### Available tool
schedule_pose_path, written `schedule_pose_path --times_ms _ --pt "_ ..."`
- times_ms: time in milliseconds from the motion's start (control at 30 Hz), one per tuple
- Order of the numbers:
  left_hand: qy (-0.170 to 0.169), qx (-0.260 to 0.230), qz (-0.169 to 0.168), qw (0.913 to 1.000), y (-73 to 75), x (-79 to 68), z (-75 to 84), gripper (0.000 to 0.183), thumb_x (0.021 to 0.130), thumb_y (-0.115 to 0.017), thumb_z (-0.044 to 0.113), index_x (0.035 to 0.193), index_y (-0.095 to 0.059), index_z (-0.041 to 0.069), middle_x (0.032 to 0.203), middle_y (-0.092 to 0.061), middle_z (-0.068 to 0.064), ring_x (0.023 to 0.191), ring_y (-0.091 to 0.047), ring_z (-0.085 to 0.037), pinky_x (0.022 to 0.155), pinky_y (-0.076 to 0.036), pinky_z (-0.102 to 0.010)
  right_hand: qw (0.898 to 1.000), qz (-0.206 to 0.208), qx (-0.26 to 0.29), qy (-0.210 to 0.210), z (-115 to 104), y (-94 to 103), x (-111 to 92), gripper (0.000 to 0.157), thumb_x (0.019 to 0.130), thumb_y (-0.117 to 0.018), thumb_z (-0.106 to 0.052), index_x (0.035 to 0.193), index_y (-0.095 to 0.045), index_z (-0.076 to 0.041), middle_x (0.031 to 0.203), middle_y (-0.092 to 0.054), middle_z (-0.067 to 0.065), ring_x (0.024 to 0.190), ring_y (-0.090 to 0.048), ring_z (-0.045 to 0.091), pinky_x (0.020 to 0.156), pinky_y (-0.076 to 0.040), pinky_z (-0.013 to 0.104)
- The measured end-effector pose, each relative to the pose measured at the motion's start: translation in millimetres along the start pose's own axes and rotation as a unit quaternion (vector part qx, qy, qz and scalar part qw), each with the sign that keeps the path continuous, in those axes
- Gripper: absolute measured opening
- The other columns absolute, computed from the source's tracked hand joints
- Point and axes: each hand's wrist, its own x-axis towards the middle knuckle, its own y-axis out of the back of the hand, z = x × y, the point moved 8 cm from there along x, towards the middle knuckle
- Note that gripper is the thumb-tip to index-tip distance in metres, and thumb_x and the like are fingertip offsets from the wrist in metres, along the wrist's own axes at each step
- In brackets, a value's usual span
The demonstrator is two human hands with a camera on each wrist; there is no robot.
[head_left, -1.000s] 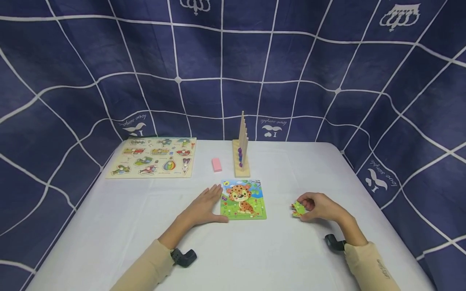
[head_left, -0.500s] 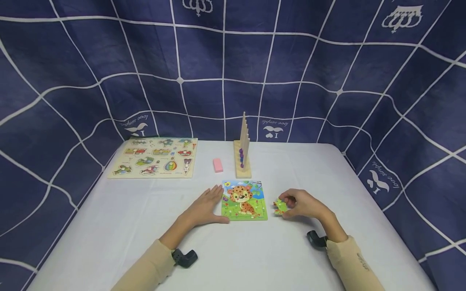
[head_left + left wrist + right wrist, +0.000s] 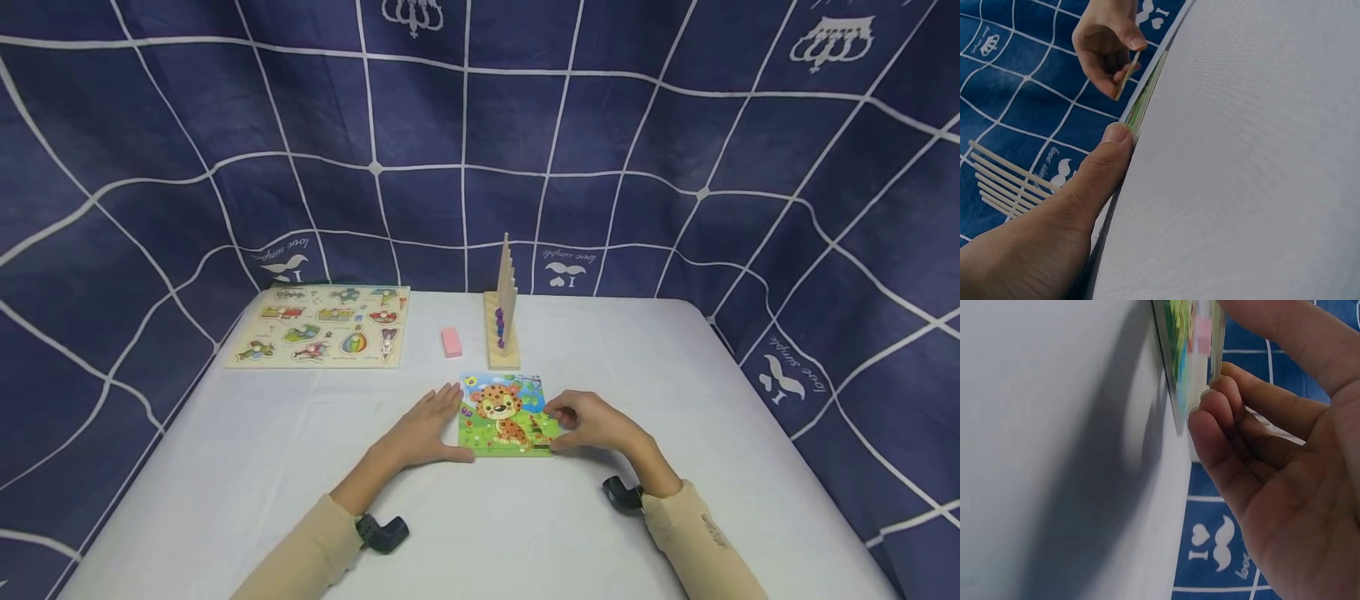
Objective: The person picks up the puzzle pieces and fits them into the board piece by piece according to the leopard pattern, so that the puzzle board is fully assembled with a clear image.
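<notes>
A square jigsaw puzzle (image 3: 498, 408) with a cartoon leopard lies flat on the white table. My left hand (image 3: 423, 433) rests at its left edge, with fingers and thumb spread; in the left wrist view the thumb (image 3: 1085, 194) lies against the puzzle's edge. Over the puzzle's lower right part, my right hand (image 3: 596, 423) pinches a puzzle piece (image 3: 1126, 78) between thumb and fingertips. The right wrist view shows the thin side of that puzzle piece (image 3: 1217, 344) tilted just above the board (image 3: 1175, 369). Most of the piece's printed face is hidden there.
Behind the puzzle stands a wooden peg stand (image 3: 504, 358) with several upright rods and a few purple and blue beads. A pink block (image 3: 451, 342) lies left of it. At the back left is a vehicle peg puzzle (image 3: 318, 325). Blue checked cloth (image 3: 585, 125) hangs around the table.
My right hand has moved left with the puzzle piece, from the bare table to over the puzzle's right side. The left hand has stayed at the puzzle's left edge.
</notes>
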Motion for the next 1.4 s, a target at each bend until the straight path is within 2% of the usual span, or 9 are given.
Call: schedule_pose_path --times_ms 133,500,867,1100,1267,1400 --pt "0.001 -0.001 -0.002 1.0000 -0.4 -0.4 1.0 0.118 0.071 -0.057 0.083 0.153 -0.026 0.005 0.163 -0.018 -0.010 0.152 -0.016 -0.024 0.126 -0.015 -0.043 1.000 -0.004 -0.004 0.006 -4 -6.8 6 0.052 0.068 -0.088 -0.022 0.112 -0.068 -0.003 0.084 -0.058 0.001 0.077 -0.050 0.013 0.065 -0.045 0.021" --pt "0.004 0.005 -0.007 1.0000 -1.4 0.5 1.0 0.117 0.072 -0.058 0.082 0.153 -0.026 0.005 0.163 -0.018 -0.010 0.152 -0.016 -0.024 0.126 -0.015 -0.042 0.999 -0.016 -0.031 -0.013 -10 -20.9 17 0.054 0.068 -0.088 -0.023 0.114 -0.069 -0.004 0.088 -0.059 -0.003 0.080 -0.052 0.013 0.068 -0.047 0.022" --pt "0.003 0.001 -0.007 1.0000 1.1 0.6 2.1 0.117 0.072 -0.059 0.081 0.154 -0.025 0.005 0.163 -0.016 -0.009 0.152 -0.015 -0.024 0.126 -0.014 -0.042 0.998 -0.024 -0.054 -0.031 -9 -22.5 21 0.054 0.067 -0.089 -0.021 0.114 -0.069 -0.003 0.088 -0.059 -0.003 0.080 -0.051 0.011 0.069 -0.047 0.023" --pt "0.001 0.003 -0.003 1.0000 0.8 1.3 0.9 0.117 0.072 -0.059 0.081 0.154 -0.025 0.005 0.163 -0.016 -0.010 0.152 -0.015 -0.024 0.126 -0.014 -0.042 0.998 -0.024 -0.045 -0.045 -7 -22.8 22 0.055 0.066 -0.090 -0.021 0.114 -0.069 -0.004 0.088 -0.060 -0.004 0.080 -0.051 0.012 0.070 -0.048 0.024" --pt "0.001 0.001 -0.004 1.0000 -0.3 0.4 0.9 0.119 0.072 -0.058 0.082 0.154 -0.022 0.005 0.163 -0.015 -0.010 0.153 -0.014 -0.024 0.126 -0.013 -0.042 0.998 -0.022 -0.040 -0.033 -7 -21.3 20 0.054 0.067 -0.089 -0.025 0.114 -0.070 -0.006 0.088 -0.060 -0.005 0.079 -0.052 0.011 0.069 -0.047 0.021" --pt "0.003 0.000 -0.004 1.0000 -0.7 -0.2 0.3 0.119 0.071 -0.058 0.082 0.154 -0.022 0.005 0.164 -0.015 -0.009 0.153 -0.014 -0.024 0.126 -0.013 -0.042 0.999 -0.017 -0.035 -0.011 -10 -20.4 20 0.045 0.071 -0.087 -0.023 0.110 -0.072 -0.006 0.087 -0.061 -0.005 0.078 -0.052 0.011 0.066 -0.048 0.020"
